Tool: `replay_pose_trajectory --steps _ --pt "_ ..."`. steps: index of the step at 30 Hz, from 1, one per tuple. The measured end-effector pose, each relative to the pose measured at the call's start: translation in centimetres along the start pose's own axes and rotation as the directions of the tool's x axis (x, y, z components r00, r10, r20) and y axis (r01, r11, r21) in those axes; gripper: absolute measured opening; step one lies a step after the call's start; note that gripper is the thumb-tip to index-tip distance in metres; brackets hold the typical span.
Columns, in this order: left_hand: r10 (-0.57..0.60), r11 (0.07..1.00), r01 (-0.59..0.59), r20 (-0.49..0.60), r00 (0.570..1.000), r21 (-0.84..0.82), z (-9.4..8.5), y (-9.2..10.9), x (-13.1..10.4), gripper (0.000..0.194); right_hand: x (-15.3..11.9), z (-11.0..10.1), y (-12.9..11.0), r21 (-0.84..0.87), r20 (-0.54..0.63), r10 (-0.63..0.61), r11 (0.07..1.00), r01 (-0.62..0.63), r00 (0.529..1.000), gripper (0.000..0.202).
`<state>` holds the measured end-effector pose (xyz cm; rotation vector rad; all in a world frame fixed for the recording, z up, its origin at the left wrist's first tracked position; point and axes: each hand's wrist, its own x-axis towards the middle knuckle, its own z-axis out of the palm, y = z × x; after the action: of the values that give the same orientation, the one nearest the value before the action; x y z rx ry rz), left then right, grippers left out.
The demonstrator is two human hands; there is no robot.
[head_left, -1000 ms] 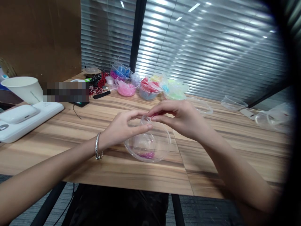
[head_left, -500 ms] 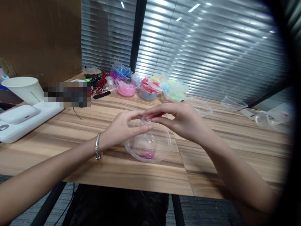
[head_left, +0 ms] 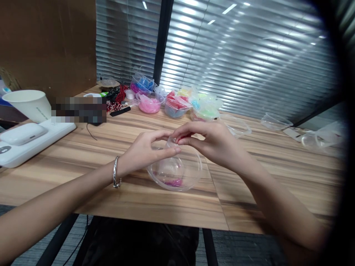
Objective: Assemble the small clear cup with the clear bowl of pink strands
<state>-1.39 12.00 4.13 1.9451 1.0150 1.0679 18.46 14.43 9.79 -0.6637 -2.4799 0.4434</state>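
Showing: round plastic bowl (head_left: 179, 168) | colourless, see-through | magenta pieces (head_left: 174, 182) toward front

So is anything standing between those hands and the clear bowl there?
Only what looks like a small clear bag, at the fingertips of the left hand and right hand. Nothing else visible stands before the clear bowl.

Clear bowl (head_left: 192, 170), magenta bits (head_left: 174, 182), brown-streaked tan tabletop (head_left: 124, 203), white cup (head_left: 30, 107)
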Motion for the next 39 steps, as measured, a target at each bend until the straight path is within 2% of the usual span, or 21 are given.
replay_pose_trajectory --steps 10,25,31,39 --pt "0.005 1.000 -0.004 -0.007 1.000 0.020 0.12 -0.35 0.06 0.039 -0.01 -0.07 -0.15 0.049 -0.011 -0.007 0.999 0.008 1.000 0.031" --pt "-0.012 1.000 0.012 -0.002 1.000 -0.011 0.07 -0.08 0.03 0.040 0.03 -0.01 -0.18 -0.030 -0.012 -0.045 0.999 0.045 0.999 0.021" --pt "-0.029 0.999 0.029 -0.011 1.000 0.014 0.04 -0.03 0.05 0.040 -0.01 -0.11 -0.14 -0.074 -0.029 -0.113 0.991 0.111 0.993 0.015" --pt "-0.003 1.000 0.003 0.004 1.000 -0.005 -0.02 -0.20 0.02 0.039 0.04 -0.28 -0.53 -0.136 -0.001 -0.040 0.990 0.039 0.999 0.011"
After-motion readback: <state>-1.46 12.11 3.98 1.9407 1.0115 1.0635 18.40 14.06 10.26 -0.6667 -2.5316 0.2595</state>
